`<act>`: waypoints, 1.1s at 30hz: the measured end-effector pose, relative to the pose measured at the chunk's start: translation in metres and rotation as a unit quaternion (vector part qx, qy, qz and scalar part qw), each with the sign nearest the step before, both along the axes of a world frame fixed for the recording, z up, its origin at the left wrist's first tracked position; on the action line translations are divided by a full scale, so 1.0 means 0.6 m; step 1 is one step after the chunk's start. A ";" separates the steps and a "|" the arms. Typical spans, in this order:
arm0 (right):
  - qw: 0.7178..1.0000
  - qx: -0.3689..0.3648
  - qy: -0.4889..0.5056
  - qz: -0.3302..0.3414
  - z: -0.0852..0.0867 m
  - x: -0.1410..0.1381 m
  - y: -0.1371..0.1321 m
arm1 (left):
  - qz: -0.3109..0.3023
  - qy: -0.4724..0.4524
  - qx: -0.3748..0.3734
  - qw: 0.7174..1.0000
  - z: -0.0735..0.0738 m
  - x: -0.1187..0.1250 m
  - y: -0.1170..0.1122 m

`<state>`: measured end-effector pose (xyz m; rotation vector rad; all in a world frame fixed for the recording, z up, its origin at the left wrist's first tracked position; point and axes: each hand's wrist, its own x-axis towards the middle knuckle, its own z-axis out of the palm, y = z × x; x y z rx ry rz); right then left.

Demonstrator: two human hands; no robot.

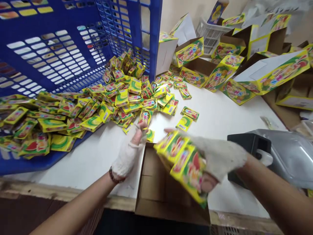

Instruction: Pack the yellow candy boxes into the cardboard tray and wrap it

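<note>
My right hand (217,156), in a white fingerless glove, grips a fanned stack of small yellow-green packets (182,160) above an open cardboard box (156,189) at the table's near edge. My left hand (130,148), gloved the same way, reaches toward the heap of loose packets (117,98) on the white table; its fingertips are at a packet (145,117) on the heap's near edge, and whether they grip it is unclear. The heap spills out of a tipped blue plastic crate (73,49).
Printed yellow cartons (269,71), open and folded, crowd the back right with a white basket (210,32) behind them. A black and grey device (269,153) sits at the right, close to my right forearm. A few single packets (189,114) lie on the white tabletop (220,111).
</note>
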<state>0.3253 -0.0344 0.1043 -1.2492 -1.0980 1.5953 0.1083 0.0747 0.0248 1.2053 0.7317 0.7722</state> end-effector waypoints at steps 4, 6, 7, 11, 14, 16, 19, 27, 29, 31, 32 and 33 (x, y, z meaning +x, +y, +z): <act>0.958 -0.044 -0.170 0.227 -0.043 -0.080 -0.009 | -0.001 0.072 0.014 0.997 -0.018 -0.069 -0.078; 0.911 -0.037 -0.293 0.288 -0.057 -0.109 -0.005 | -0.001 0.106 0.036 0.994 -0.024 -0.085 -0.101; 0.894 -0.028 -0.338 0.292 -0.059 -0.119 -0.006 | -0.006 0.117 0.044 0.992 -0.025 -0.091 -0.110; 0.857 -0.083 -0.429 0.274 -0.040 -0.143 -0.035 | -0.021 0.148 0.079 0.986 -0.026 -0.107 -0.135; 0.860 -0.107 -0.456 0.204 -0.030 -0.159 -0.071 | -0.013 0.172 0.104 0.979 -0.035 -0.115 -0.148; 0.883 -0.087 -0.437 0.145 -0.028 -0.161 -0.087 | -0.016 0.177 0.113 0.978 -0.043 -0.119 -0.151; 0.943 -0.098 -0.302 0.098 -0.027 -0.141 -0.093 | -0.010 0.157 0.110 0.981 -0.046 -0.128 -0.150; 0.929 -0.062 -0.366 -0.008 -0.078 -0.097 -0.014 | -0.045 0.122 0.472 0.872 0.024 -0.145 -0.153; 0.901 -0.061 -0.427 0.042 -0.093 -0.120 0.001 | -0.085 0.113 0.509 0.849 0.035 -0.138 -0.155; 0.859 -0.041 -0.501 0.099 -0.097 -0.148 0.002 | -0.085 0.115 0.516 0.845 0.037 -0.133 -0.153; 0.833 -0.033 -0.539 0.116 -0.094 -0.160 -0.003 | -0.081 0.119 0.513 0.846 0.036 -0.132 -0.151; 0.810 -0.032 -0.573 0.125 -0.089 -0.172 -0.009 | -0.079 0.123 0.509 0.849 0.035 -0.132 -0.148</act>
